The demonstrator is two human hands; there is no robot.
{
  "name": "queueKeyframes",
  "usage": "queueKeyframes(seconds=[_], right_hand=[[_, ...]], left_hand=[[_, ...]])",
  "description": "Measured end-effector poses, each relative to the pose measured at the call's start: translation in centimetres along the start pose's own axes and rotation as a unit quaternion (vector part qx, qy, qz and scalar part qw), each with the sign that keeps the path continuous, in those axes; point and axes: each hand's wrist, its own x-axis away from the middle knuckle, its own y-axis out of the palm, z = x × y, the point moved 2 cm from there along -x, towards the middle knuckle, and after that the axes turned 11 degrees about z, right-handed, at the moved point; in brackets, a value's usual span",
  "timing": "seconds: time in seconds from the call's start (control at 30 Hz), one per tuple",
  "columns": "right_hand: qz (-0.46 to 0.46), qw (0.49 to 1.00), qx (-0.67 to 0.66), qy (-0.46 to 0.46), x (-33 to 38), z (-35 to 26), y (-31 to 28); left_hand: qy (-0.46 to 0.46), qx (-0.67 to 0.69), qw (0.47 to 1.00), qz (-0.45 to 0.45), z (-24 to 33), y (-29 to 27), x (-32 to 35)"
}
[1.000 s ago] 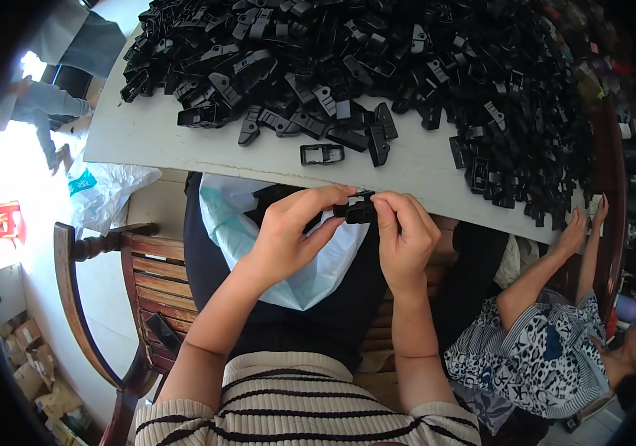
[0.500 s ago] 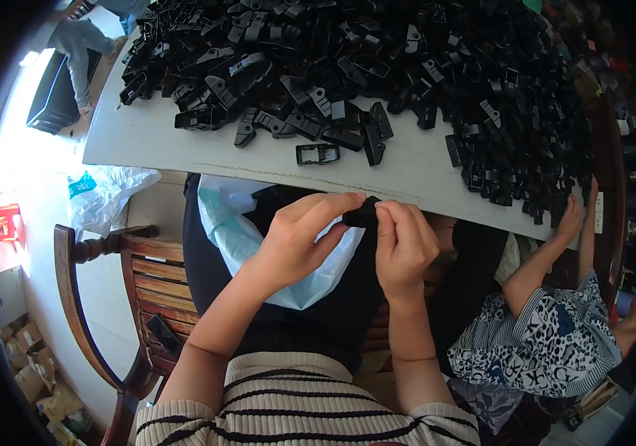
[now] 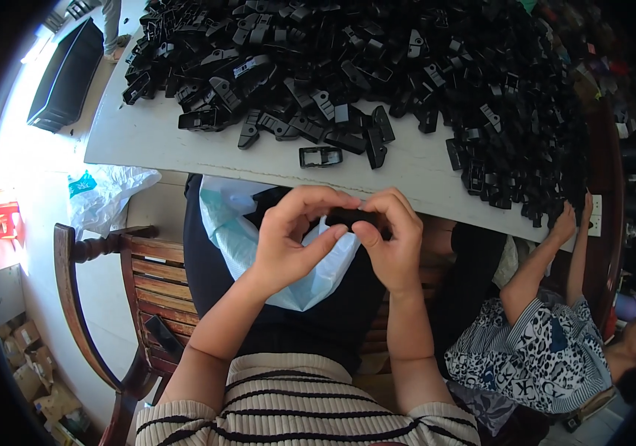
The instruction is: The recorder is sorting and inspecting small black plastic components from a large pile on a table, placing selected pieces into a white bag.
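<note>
My left hand (image 3: 292, 238) and my right hand (image 3: 391, 239) meet over my lap and pinch one small black plastic buckle part (image 3: 349, 217) between their fingertips. Most of the part is hidden by my fingers. Under my hands a pale blue plastic bag (image 3: 258, 238) lies open on my lap. Just beyond, on the white table (image 3: 184, 152), a single black rectangular buckle frame (image 3: 321, 156) lies apart from a big heap of black plastic parts (image 3: 362, 67).
A wooden chair (image 3: 132, 282) holds me, its arm at my left. A person in a patterned top (image 3: 533, 349) sits at my right, one hand (image 3: 565, 221) reaching up to the table edge. A crumpled white bag (image 3: 110, 195) lies on the floor at left.
My hands have stayed together on the black part, with the fingers shifting around it. The view has tilted slightly, so the table sits a little higher.
</note>
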Motion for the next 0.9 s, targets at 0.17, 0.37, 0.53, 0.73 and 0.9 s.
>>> queueKeyframes(seconds=[0.17, 0.37, 0.53, 0.73, 0.9], right_hand=[[0.068, 0.989, 0.113, -0.065, -7.1, -0.4, 1.0], [0.072, 0.908, 0.384, -0.152, -12.4, 0.9, 3.9], [0.124, 0.929, 0.324, -0.13, -10.8, 0.2, 2.7], [0.082, 0.844, 0.488, -0.209, -4.7, 1.6, -2.7], [0.001, 0.903, 0.403, -0.15, -3.1, 1.9, -4.1]], left_hand=[[0.122, -0.298, 0.944, 0.075, 1.7, -2.0, -2.1], [0.242, -0.558, 0.793, 0.032, 1.5, -0.2, -3.1], [0.211, -0.63, 0.747, 0.004, 1.0, -0.3, -3.1], [0.182, -0.589, 0.788, -0.004, 1.4, -0.7, -3.3], [0.126, -0.427, 0.895, -0.02, 1.9, -1.7, -2.8]])
